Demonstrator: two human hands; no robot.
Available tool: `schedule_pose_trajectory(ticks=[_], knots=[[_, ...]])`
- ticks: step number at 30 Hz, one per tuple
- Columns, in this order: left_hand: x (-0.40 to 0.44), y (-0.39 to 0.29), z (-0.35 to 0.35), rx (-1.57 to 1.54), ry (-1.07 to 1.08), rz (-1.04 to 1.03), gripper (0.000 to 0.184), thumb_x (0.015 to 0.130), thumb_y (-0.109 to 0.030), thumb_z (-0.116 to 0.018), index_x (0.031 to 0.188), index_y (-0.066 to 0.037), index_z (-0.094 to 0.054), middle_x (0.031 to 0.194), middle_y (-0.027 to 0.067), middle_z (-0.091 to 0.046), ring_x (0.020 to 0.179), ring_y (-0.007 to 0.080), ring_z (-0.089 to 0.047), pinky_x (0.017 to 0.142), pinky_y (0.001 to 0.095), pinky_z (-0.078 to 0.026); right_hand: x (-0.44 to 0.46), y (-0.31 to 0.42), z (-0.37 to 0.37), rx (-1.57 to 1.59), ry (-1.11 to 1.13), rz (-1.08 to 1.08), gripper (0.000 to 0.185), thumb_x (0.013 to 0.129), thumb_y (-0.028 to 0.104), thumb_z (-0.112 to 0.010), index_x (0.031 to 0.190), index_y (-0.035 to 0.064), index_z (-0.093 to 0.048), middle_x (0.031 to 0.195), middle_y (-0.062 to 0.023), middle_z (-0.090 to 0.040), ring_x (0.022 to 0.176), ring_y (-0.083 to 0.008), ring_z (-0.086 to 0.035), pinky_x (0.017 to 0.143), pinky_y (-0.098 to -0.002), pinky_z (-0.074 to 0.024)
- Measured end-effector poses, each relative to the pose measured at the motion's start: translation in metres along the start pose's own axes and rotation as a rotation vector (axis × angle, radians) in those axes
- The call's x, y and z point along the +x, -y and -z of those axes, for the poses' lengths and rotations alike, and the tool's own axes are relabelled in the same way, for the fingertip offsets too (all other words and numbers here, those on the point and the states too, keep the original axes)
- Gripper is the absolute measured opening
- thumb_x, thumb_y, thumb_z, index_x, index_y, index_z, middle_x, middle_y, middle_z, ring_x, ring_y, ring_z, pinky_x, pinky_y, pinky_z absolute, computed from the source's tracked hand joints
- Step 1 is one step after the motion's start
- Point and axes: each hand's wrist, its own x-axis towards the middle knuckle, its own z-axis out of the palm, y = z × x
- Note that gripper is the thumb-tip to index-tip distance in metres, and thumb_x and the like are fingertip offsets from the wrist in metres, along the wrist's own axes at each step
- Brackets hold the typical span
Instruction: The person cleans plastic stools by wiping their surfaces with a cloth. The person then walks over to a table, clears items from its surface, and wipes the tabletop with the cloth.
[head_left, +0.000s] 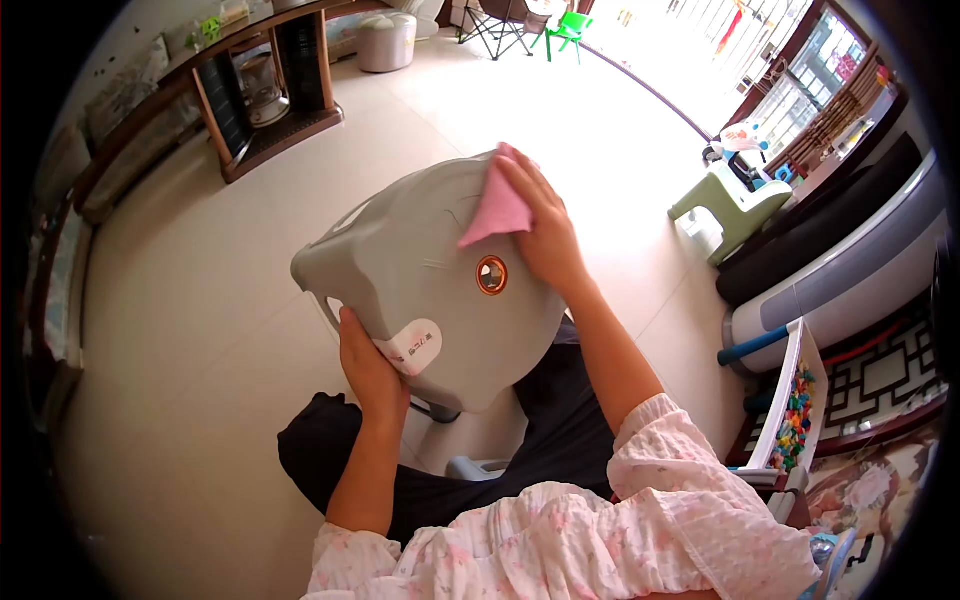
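A grey plastic stool point(430, 290) is tilted up in front of me above my lap, with a copper-ringed hole in its face and a white label point(415, 346) near its lower left edge. My left hand point(372, 365) grips that lower left edge, its thumb by a side opening and its other fingers hidden. On the stool's upper right, my right hand point(545, 222) presses a pink cloth point(500, 212) against the surface, fingers closed over it.
A wooden cabinet point(270, 90) and a round pouffe point(386, 42) stand at the back. To the right are a green plastic seat point(728, 205) and a white-framed tray point(806, 365) of colourful small pieces. A small green chair point(570, 30) stands farther off.
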Motion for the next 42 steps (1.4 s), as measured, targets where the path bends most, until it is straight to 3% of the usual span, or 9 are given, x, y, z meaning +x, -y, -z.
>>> schedule_pose_trajectory(ticks=[4, 10, 14, 16, 18, 20, 28, 39, 42], knots=[[0.004, 0.004, 0.003, -0.024, -0.057, -0.046, 0.049, 0.100, -0.042, -0.036, 0.123, 0.000, -0.046, 0.115, 0.0092, -0.053, 0.103, 0.0169, -0.055, 0.088, 0.0287, -0.046, -0.027, -0.030, 0.030, 0.375, 0.049, -0.555, 0.046, 0.089, -0.005, -0.043, 0.133, 0.0075, -0.048, 0.125, -0.0135, -0.056, 0.113, -0.0203, -0.054, 0.098, -0.0294, -0.0404], [0.003, 0.002, 0.001, -0.036, -0.069, -0.026, 0.048, 0.100, -0.042, -0.037, 0.122, 0.000, -0.047, 0.114, 0.0098, -0.054, 0.103, 0.0164, -0.055, 0.087, 0.0287, -0.046, -0.051, 0.008, 0.026, 0.198, -0.282, -0.007, 0.045, 0.085, -0.004, -0.047, 0.129, 0.0036, -0.049, 0.135, -0.0152, -0.048, 0.121, -0.0288, -0.050, 0.099, -0.0350, -0.0426], [0.005, 0.016, 0.019, 0.023, 0.003, -0.045, 0.048, 0.100, -0.040, -0.036, 0.124, 0.001, -0.045, 0.117, 0.0108, -0.053, 0.105, 0.0185, -0.054, 0.089, 0.0300, -0.046, -0.067, 0.075, -0.008, -0.029, 0.250, 0.568, 0.064, 0.065, 0.009, -0.067, 0.127, 0.0149, -0.053, 0.140, -0.0118, -0.043, 0.131, -0.0333, -0.037, 0.108, -0.0490, -0.0290], [0.011, 0.028, 0.042, 0.208, 0.168, -0.204, 0.044, 0.100, -0.031, -0.040, 0.132, -0.001, -0.039, 0.124, 0.0097, -0.052, 0.110, 0.0171, -0.054, 0.092, 0.0316, -0.046, -0.053, 0.093, -0.012, 0.055, 0.298, 0.578, 0.065, 0.063, 0.012, -0.068, 0.127, 0.0169, -0.054, 0.140, -0.0114, -0.042, 0.132, -0.0327, -0.036, 0.109, -0.0505, -0.0264], [-0.004, 0.018, 0.016, -0.276, 0.195, -0.013, 0.043, 0.099, -0.026, -0.040, 0.134, -0.001, -0.036, 0.126, 0.0100, -0.051, 0.110, 0.0169, -0.054, 0.091, 0.0313, -0.047, -0.034, 0.100, -0.012, 0.147, 0.345, 0.585, 0.067, 0.061, 0.015, -0.069, 0.127, 0.0188, -0.054, 0.141, -0.0109, -0.042, 0.133, -0.0320, -0.034, 0.110, -0.0520, -0.0238], [-0.002, 0.036, 0.026, 0.127, 0.119, -0.234, 0.040, 0.099, -0.026, -0.041, 0.128, 0.002, -0.044, 0.125, 0.0129, -0.049, 0.114, 0.0204, -0.049, 0.097, 0.0327, -0.039, -0.007, 0.097, -0.013, 0.060, 0.220, 0.646, 0.060, 0.066, 0.020, -0.067, 0.125, 0.0199, -0.056, 0.137, -0.0105, -0.046, 0.129, -0.0321, -0.041, 0.108, -0.0519, -0.0251], [0.000, 0.009, 0.010, 0.035, 0.000, -0.046, 0.041, 0.098, -0.040, -0.041, 0.115, -0.004, -0.051, 0.104, 0.0062, -0.057, 0.093, 0.0153, -0.059, 0.079, 0.0278, -0.049, 0.026, 0.020, 0.004, -0.184, -0.062, 0.280, 0.054, 0.072, 0.012, -0.064, 0.124, 0.0139, -0.054, 0.116, -0.0097, -0.061, 0.109, -0.0299, -0.056, 0.094, -0.0418, -0.0420], [0.008, 0.000, 0.012, -0.213, -0.027, 0.067, 0.038, 0.095, -0.035, -0.040, 0.114, -0.005, -0.054, 0.110, 0.0059, -0.058, 0.100, 0.0198, -0.057, 0.086, 0.0316, -0.047, -0.064, -0.028, 0.033, 0.893, 0.155, -1.007, 0.050, 0.093, 0.028, -0.056, 0.134, 0.0011, -0.044, 0.124, -0.0121, -0.054, 0.116, -0.0170, -0.051, 0.095, -0.0337, -0.0429], [0.014, 0.019, 0.024, -0.267, -0.036, 0.075, 0.040, 0.094, -0.037, -0.040, 0.114, -0.006, -0.054, 0.108, 0.0057, -0.057, 0.101, 0.0203, -0.057, 0.087, 0.0314, -0.046, -0.055, -0.012, 0.052, 0.750, 0.094, -0.648, 0.046, 0.088, 0.021, -0.059, 0.129, 0.0017, -0.049, 0.120, -0.0091, -0.058, 0.110, -0.0175, -0.054, 0.092, -0.0300, -0.0436]])
